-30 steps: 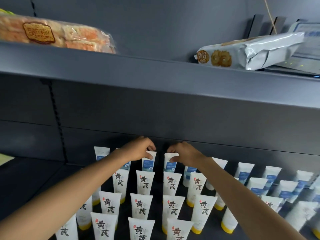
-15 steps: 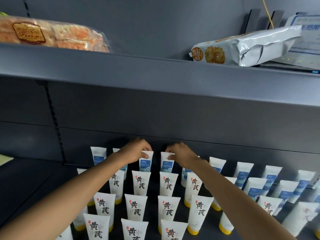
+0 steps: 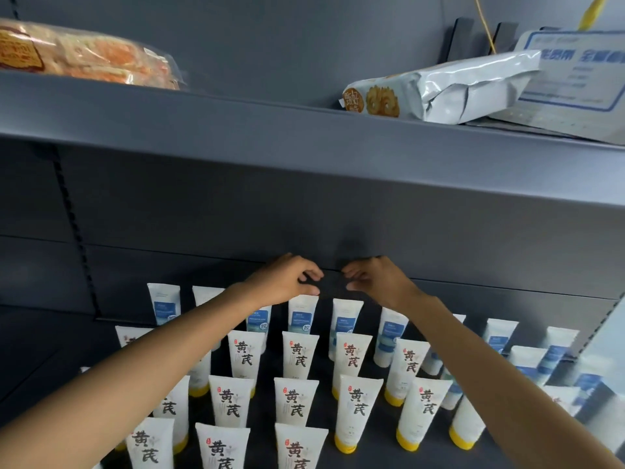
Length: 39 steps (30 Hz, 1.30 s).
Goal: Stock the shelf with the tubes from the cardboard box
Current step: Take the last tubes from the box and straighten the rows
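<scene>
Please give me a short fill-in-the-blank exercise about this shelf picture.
1. The front tubes stand on caps coloured ____.
2. The tubes in the back row carry a label coloured ____.
3. The left hand and right hand hold ____ now.
4. The silver cookie bag lies on the ____ shelf.

Missing words: yellow; blue; nothing; upper

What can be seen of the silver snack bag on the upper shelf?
The silver snack bag lies on its side on the upper shelf, toward the right. It looks like crinkled metallic foil, sealed and puffy, with creases along its length. The near end shows an orange round label with characters and a picture of ring-shaped cookies. Its far end reaches a white printed sign, and it seems to rest partly on a flat pale item beneath. No hand touches it.
</scene>
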Each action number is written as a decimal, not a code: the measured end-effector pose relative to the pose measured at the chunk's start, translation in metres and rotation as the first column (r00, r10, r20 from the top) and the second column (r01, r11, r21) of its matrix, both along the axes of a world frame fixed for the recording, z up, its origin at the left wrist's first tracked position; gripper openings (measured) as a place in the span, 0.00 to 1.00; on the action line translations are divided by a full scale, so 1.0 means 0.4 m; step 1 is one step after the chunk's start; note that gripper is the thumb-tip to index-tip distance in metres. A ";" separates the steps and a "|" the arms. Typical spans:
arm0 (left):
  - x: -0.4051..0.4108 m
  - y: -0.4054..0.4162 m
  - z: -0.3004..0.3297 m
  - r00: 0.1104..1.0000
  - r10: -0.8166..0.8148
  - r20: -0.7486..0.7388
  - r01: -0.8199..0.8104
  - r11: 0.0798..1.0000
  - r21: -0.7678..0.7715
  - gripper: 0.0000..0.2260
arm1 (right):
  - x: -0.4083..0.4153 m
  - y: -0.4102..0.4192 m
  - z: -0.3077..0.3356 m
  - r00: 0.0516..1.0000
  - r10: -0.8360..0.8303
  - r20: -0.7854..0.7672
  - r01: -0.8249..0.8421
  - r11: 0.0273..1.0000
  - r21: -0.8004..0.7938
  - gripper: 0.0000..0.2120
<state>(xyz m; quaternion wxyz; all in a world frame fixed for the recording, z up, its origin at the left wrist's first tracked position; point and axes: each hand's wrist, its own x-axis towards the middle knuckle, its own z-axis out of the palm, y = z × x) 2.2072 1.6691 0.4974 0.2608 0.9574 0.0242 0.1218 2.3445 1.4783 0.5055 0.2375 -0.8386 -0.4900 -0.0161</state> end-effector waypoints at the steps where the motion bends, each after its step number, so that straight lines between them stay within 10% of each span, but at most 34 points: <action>1: 0.022 -0.025 0.002 1.000 -0.015 -0.001 0.015 1.000 0.000 0.17 | 0.019 -0.031 0.001 1.000 -0.016 -0.005 0.016 1.000 -0.003 0.17; 16: 0.155 -0.155 -0.088 0.987 0.045 -0.156 -0.014 0.982 0.191 0.09 | 0.132 -0.208 -0.083 0.999 -0.023 -0.023 0.016 0.962 -0.271 0.13; 39: 0.314 -0.440 0.019 0.994 -0.107 0.004 0.107 0.994 -0.033 0.19 | 0.283 -0.513 0.010 0.973 -0.168 -0.157 0.161 0.985 -0.057 0.16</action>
